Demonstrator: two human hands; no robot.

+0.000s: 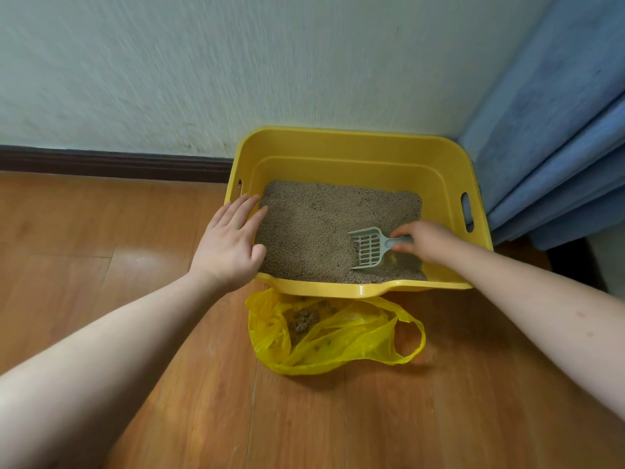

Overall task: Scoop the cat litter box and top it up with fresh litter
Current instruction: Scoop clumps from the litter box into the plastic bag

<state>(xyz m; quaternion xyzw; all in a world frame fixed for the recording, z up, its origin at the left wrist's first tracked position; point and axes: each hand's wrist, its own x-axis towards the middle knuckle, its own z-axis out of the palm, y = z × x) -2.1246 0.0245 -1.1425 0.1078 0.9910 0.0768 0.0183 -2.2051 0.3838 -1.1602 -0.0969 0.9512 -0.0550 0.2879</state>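
Observation:
A yellow litter box (341,147) stands on the floor against the wall, holding brownish-grey litter (311,228). My right hand (426,242) grips the handle of a pale green slotted scoop (368,247), whose blade lies in the litter at the box's near right. My left hand (230,242) rests with straight fingers on the box's left rim. In front of the box lies an open yellow plastic bag (338,336) with dark clumps inside.
A white wall with a dark baseboard (111,162) runs behind the box. A blue curtain (558,147) hangs at the right, touching the box's right side. Wooden floor (101,265) stretches to the left and front.

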